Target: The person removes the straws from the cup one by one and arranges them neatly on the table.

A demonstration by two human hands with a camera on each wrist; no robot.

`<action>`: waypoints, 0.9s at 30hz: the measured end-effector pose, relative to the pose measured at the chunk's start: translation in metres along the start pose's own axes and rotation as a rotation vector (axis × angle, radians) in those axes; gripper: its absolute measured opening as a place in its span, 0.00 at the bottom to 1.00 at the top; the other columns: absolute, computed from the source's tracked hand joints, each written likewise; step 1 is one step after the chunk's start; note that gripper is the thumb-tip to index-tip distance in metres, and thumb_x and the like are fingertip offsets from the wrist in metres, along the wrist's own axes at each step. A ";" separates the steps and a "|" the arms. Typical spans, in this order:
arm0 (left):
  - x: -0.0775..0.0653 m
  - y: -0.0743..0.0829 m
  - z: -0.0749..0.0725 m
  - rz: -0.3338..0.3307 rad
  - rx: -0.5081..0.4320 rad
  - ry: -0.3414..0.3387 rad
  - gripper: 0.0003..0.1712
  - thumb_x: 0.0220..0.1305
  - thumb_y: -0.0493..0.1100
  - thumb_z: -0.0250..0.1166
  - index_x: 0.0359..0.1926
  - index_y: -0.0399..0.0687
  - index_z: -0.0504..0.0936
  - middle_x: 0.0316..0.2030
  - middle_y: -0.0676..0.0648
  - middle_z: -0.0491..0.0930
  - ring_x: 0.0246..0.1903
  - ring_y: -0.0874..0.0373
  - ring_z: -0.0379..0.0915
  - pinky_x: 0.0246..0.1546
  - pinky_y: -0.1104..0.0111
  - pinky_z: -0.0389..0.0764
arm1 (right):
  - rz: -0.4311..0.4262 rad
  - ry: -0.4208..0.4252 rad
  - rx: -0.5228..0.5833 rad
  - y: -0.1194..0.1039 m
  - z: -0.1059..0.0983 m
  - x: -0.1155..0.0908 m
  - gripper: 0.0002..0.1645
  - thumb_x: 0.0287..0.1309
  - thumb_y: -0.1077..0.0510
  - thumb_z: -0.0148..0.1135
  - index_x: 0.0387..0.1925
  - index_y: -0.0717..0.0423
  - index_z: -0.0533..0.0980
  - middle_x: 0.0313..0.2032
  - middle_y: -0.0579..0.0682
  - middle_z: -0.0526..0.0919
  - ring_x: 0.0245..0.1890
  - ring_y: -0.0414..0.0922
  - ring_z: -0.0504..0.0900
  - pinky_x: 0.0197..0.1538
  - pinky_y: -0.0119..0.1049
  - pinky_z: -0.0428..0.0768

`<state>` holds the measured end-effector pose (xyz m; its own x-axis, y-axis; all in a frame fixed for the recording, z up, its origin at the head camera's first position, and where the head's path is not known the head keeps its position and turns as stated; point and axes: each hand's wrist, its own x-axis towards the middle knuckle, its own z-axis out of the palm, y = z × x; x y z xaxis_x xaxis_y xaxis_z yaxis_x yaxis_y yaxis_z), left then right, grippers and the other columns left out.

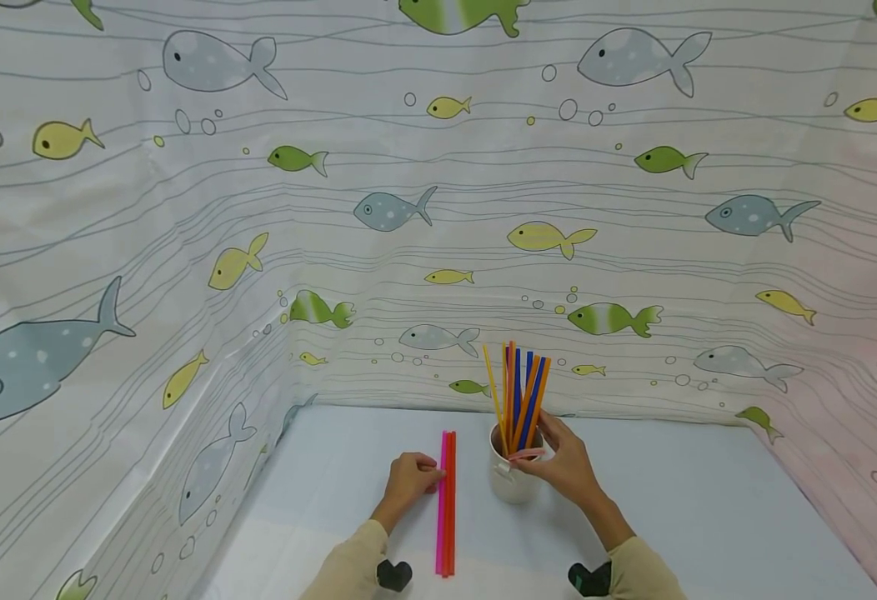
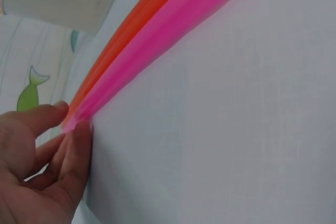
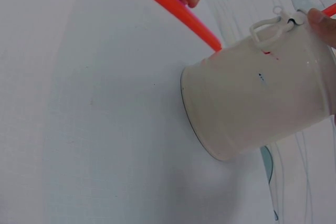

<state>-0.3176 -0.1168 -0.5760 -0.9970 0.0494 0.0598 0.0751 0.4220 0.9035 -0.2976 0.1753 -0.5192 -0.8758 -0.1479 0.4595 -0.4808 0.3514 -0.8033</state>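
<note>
A pink straw (image 1: 442, 517) and orange-red straws (image 1: 450, 517) lie side by side on the white tabletop. My left hand (image 1: 412, 485) is at their left side, its fingertips touching the pink straw; in the left wrist view the thumb (image 2: 59, 109) meets the orange-red side. A cream mug (image 1: 512, 485) stands to the right, holding orange, blue and yellow straws (image 1: 524, 396) upright. My right hand (image 1: 568, 467) spans the mug's mouth, fingers partly hidden behind the straws. Its thumb pinches a short-looking red straw (image 1: 526, 454) at the rim.
The white tabletop (image 1: 679, 508) meets a fish-patterned cloth (image 1: 378, 292) hanging behind and along both sides. The mug's small handle (image 3: 266, 34) faces the person. Both sleeves (image 1: 356, 558) rest near the front.
</note>
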 end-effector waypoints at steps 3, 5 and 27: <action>0.000 0.001 0.000 0.006 0.001 0.001 0.13 0.57 0.36 0.71 0.39 0.28 0.81 0.27 0.45 0.82 0.23 0.56 0.80 0.28 0.67 0.85 | 0.001 -0.005 0.002 -0.014 -0.003 -0.001 0.56 0.41 0.59 0.80 0.70 0.66 0.60 0.64 0.63 0.69 0.65 0.60 0.68 0.61 0.49 0.68; -0.001 0.001 0.000 0.002 -0.005 0.000 0.13 0.57 0.36 0.71 0.39 0.29 0.81 0.27 0.45 0.82 0.23 0.56 0.80 0.28 0.67 0.85 | 0.009 -0.008 -0.001 -0.017 -0.003 -0.002 0.56 0.42 0.59 0.80 0.70 0.66 0.60 0.64 0.63 0.69 0.65 0.60 0.68 0.61 0.49 0.68; 0.025 0.036 0.000 0.158 0.041 0.081 0.08 0.60 0.36 0.68 0.39 0.35 0.85 0.29 0.48 0.84 0.26 0.60 0.80 0.29 0.70 0.83 | 0.028 0.000 0.021 0.023 0.002 0.002 0.60 0.38 0.46 0.81 0.72 0.52 0.61 0.65 0.51 0.69 0.66 0.52 0.68 0.62 0.40 0.68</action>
<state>-0.3399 -0.1004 -0.5419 -0.9709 0.0454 0.2352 0.2300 0.4513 0.8622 -0.3103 0.1812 -0.5372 -0.8891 -0.1384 0.4364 -0.4566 0.3359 -0.8238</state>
